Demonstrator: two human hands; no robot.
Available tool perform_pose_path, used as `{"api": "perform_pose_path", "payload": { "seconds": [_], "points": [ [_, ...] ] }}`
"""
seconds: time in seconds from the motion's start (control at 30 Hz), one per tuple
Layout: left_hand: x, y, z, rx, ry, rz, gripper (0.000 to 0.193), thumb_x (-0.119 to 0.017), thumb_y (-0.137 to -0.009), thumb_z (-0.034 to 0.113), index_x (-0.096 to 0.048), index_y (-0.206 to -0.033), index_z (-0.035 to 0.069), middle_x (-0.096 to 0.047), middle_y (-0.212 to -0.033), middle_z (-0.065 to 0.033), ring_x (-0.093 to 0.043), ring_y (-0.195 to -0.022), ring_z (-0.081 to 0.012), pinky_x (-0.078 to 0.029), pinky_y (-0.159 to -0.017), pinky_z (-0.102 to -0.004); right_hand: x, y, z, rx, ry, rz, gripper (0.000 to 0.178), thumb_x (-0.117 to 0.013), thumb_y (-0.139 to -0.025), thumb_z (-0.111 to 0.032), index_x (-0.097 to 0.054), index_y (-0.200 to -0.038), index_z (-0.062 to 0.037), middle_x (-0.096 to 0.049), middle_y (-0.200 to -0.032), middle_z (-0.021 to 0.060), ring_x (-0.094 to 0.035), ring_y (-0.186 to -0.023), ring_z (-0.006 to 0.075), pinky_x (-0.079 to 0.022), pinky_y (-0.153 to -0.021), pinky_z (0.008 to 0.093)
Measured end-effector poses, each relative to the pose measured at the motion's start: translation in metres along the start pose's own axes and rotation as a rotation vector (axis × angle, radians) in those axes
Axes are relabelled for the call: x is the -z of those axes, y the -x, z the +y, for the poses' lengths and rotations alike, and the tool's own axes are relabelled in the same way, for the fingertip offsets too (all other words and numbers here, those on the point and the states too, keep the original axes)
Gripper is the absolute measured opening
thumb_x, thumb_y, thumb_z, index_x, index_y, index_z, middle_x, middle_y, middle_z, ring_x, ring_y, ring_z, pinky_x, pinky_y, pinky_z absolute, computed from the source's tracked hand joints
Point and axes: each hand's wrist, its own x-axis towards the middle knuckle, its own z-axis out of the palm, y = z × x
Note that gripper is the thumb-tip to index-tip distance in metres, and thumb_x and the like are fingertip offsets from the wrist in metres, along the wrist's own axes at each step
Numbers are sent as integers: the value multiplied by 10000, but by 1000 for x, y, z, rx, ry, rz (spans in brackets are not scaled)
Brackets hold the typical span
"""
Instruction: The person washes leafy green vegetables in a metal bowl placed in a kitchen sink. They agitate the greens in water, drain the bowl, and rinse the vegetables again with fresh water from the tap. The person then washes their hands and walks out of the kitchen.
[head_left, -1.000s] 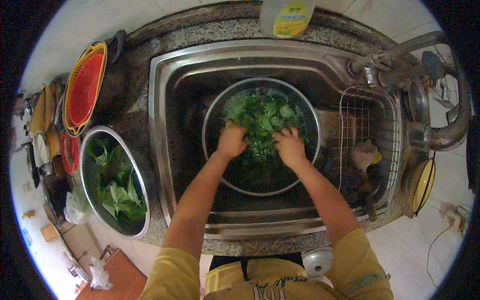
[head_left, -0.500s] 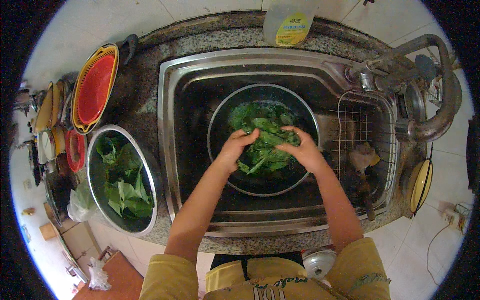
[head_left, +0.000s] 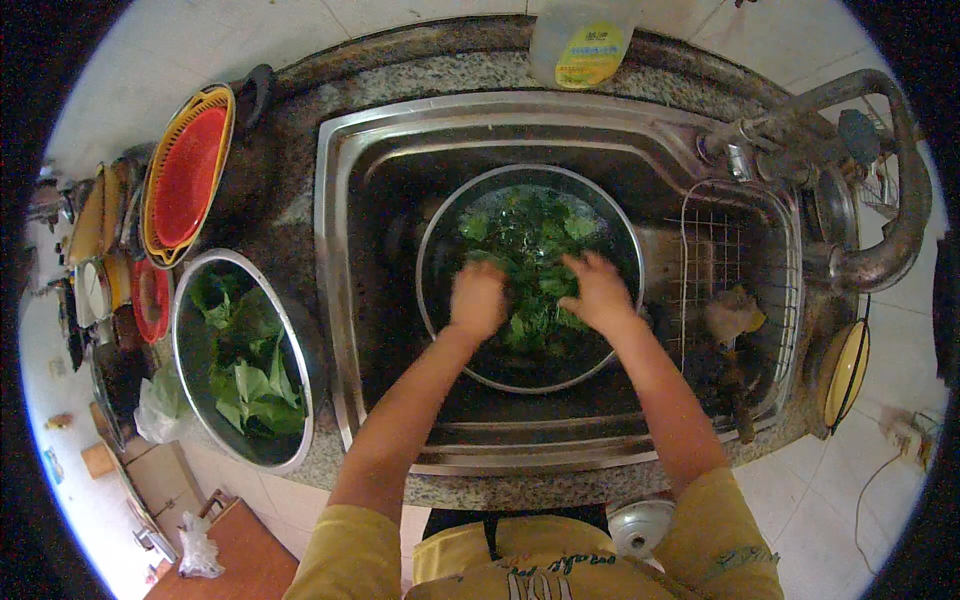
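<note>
A round metal basin (head_left: 428, 305) stands in the steel sink (head_left: 385, 400). It holds water and loose green leafy vegetables (head_left: 540, 280). My left hand (head_left: 480, 300) is over the left part of the leaves, smeared by motion, so I cannot make out its fingers. Over the right part, my right hand (head_left: 602, 295) has its thumb and fingers apart, with the fingertips at the leaves and nothing visibly gripped.
Left of the sink, a second basin (head_left: 178, 350) holds more leaves, with red and yellow colanders (head_left: 190, 175) behind it. A wire rack (head_left: 700, 250) and the faucet (head_left: 885, 240) occupy the right side. A bottle (head_left: 585, 50) stands at the back.
Half a second ago both hands held a bunch of greens between them. Now the leaves lie spread in the water, and my hands are a little lower in the picture.
</note>
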Motion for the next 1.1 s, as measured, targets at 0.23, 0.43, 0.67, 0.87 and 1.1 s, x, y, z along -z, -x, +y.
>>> {"api": "perform_pose_path", "payload": {
  "seconds": [0.23,0.43,0.67,0.87,1.1],
  "points": [
    [6,-40,4,126,26,-213,443,-700,-699,96,-462,-1065,22,-642,-911,-205,-641,-849,-357,-505,-725,-471,-56,-3,5,-43,226,-106,707,-744,-745,-351,-440,-1354,-162,-407,-1309,156,-411,-1220,374,-382,-997,509],
    [-55,-38,-18,762,947,46,714,-720,-766,321,-388,-1279,-49,-540,-1182,-282,-533,-1099,-415,-424,-907,-527,-40,2,-3,-18,201,328,638,-772,-716,-267,-514,-1276,-106,-353,-1371,145,-405,-1217,396,-360,-1028,489],
    [-2,-24,-11,827,1698,-158,619,-731,-790,329,-454,-1245,13,-545,-1183,-159,-555,-1036,-298,-481,-853,-456,-17,-6,-9,284,-608,289,276,-773,-717,-171,-659,-942,-58,-627,-927,114,-590,-905,312,-457,-835,404],
    [45,-17,-26,493,756,-156,775,-746,-762,376,-385,-1318,-25,-433,-1333,-230,-487,-1185,-348,-449,-943,-475,16,-11,9,9,-215,164,321,-747,-741,-151,-648,-1039,-83,-592,-1103,166,-594,-944,341,-466,-846,424],
    [15,-12,13,10,-17,-121,927,-592,-755,629,-122,-1487,309,-94,-1542,-167,-65,-1380,-491,-208,-1015,-707,-18,-27,3,174,247,55,807,-699,-747,-469,-348,-1422,-200,-156,-1520,192,-196,-1370,439,-192,-1084,613]
  ]
}}
